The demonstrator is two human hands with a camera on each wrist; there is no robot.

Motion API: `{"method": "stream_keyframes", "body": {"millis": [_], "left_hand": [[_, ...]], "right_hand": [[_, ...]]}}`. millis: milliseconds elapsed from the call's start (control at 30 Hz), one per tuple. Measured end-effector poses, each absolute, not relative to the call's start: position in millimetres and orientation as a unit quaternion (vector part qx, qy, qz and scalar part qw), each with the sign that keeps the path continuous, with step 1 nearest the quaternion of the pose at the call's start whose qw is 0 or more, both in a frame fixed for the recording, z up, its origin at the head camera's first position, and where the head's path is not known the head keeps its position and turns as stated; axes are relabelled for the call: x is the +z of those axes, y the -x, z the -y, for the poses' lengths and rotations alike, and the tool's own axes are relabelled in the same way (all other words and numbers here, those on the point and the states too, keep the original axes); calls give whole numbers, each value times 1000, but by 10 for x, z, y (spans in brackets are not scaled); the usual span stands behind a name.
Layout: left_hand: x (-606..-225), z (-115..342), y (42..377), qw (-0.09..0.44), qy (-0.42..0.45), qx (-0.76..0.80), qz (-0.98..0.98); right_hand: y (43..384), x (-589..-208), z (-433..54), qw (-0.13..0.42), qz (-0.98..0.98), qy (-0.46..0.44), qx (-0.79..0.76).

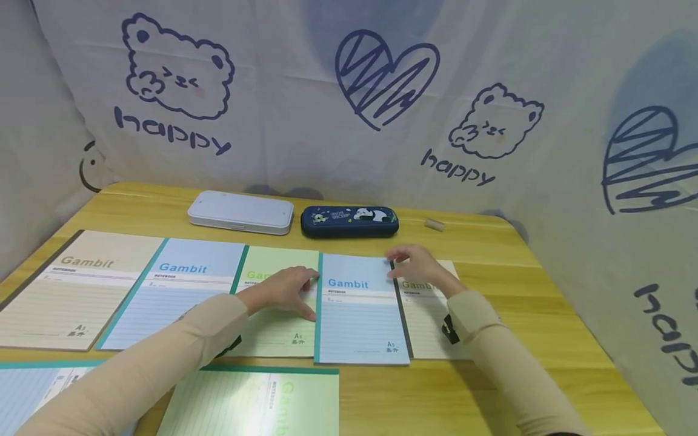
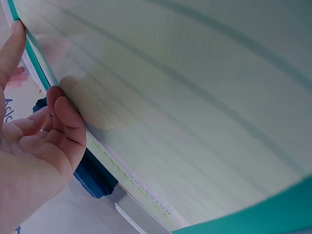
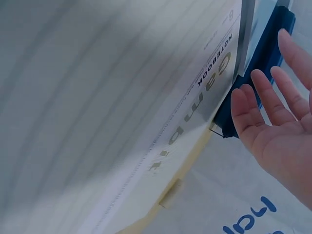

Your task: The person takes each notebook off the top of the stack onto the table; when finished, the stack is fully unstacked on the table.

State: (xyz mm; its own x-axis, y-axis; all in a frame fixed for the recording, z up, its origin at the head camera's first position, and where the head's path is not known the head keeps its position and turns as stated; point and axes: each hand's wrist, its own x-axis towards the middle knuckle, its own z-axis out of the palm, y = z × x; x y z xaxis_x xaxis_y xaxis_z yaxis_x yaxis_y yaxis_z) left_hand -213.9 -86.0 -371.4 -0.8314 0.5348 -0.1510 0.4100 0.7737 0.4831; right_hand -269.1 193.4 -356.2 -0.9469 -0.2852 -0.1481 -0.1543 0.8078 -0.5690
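Head view, left to right. Far left: beige notebook (image 1: 71, 289), then a blue notebook (image 1: 174, 290) overlapping it, flat on the table (image 1: 545, 290). Lower left: two more notebooks, blue (image 1: 33, 387) and green (image 1: 256, 402), cut by the frame edge. Centre: left hand (image 1: 286, 290) lies flat on a green notebook (image 1: 278, 330), fingers straight and spread, tips against the left edge of the centre blue notebook (image 1: 360, 315); the left wrist view shows the fingers (image 2: 68, 122) touching that teal spine, gripping nothing. The centre blue notebook lies on top, overlapping its neighbours. Right of centre: right hand (image 1: 417, 266) at the blue notebook's upper right corner, over a beige notebook (image 1: 431, 321), fingers loosely extended, slightly apart; whether it touches, cannot tell. Upper centre: white case (image 1: 240, 212), dark blue pencil case (image 1: 349, 221) just beside it, small eraser (image 1: 434, 224) further right. Printed cloth (image 1: 349, 91) behind.
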Motion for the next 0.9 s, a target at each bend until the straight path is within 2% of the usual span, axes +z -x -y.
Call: {"method": "stream_keyframes", "body": {"millis": [467, 900], "left_hand": [[-3722, 856, 2138, 142, -249, 222, -932], [-3731, 857, 2133, 140, -248, 220, -933]], "right_hand": [[2829, -3610, -1841, 168, -942, 193, -216], [2875, -3633, -1761, 165, -947, 220, -165]]}}
